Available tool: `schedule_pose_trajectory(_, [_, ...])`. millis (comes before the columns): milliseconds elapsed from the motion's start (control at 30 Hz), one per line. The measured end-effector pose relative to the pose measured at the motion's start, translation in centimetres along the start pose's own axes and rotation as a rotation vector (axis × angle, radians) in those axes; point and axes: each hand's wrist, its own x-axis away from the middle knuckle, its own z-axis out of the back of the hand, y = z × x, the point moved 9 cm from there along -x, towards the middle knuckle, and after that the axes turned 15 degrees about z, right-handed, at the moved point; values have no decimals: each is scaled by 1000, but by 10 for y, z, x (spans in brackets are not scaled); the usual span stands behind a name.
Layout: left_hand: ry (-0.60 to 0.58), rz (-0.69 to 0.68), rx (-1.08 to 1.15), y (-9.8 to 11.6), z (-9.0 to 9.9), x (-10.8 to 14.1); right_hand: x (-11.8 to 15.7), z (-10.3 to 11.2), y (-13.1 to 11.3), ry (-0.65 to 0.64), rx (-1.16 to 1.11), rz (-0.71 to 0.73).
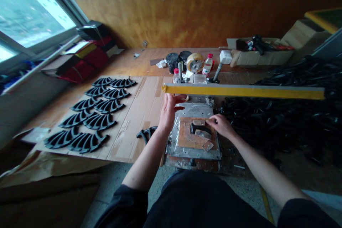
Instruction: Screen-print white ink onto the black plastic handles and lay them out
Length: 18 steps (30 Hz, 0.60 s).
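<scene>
A curved black plastic part (200, 128) sits in a wooden jig (185, 139) on a metal base plate (175, 151). My right hand (220, 124) is closed at the jig's upper right corner, its fingertips beside the black part; what they pinch, if anything, is too small to make out. Just under the left end of a long yellow-and-grey bar (243, 91), my left hand (169, 110) is raised with its fingers apart, and I see nothing in it. The bar spans above the base plate. Behind my left forearm a similar black part (145, 134) is partly hidden.
Rows of fanned black parts (100, 121) lie on cardboard (130, 114) to the left. A dark heap of black parts (267, 114) covers the right side. Behind the bar stand a tape roll (194, 63), a red-capped bottle (207, 65) and black tubs (172, 62).
</scene>
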Motion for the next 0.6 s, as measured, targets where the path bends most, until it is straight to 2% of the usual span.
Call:
schedule_pose_trajectory(33, [28,43,26,-13,1,4,4,-19,-19,-81,57,62])
schedule_pose_trajectory(100, [7,264,30,-62,-7,19,12,-42,-48,-177,155,96])
schedule_pose_trajectory(167, [-137,598,-15,-126,-28,47,20,-49,-67,-183,182,36])
schedule_pose_trajectory(200, [-189,707,-9,-151,-36,63,23,-49,-78,-162,173,30])
schedule_pose_trajectory(267, [-203,791,57,-180,-40,83,28,-46,-106,-111,119,141])
schedule_pose_trajectory(333, [-115,767,106,-189,-21,87,31,-39,-127,-92,35,328])
schedule_pose_trajectory(367, [-54,740,91,-189,-2,85,33,-32,-126,-84,14,386])
schedule_pose_trajectory(400, [14,717,49,-188,24,81,34,-21,-114,-64,28,391])
schedule_pose_trajectory(433, [88,678,-13,-185,55,75,34,-5,-90,-30,89,338])
schedule_pose_trajectory(500, [321,620,-167,-181,134,67,39,37,-20,72,324,85])
schedule_pose_trajectory(567, [547,686,-375,-187,212,68,58,80,54,130,569,-235])
schedule_pose_trajectory(600, [635,678,-519,-186,242,68,71,96,84,147,649,-376])
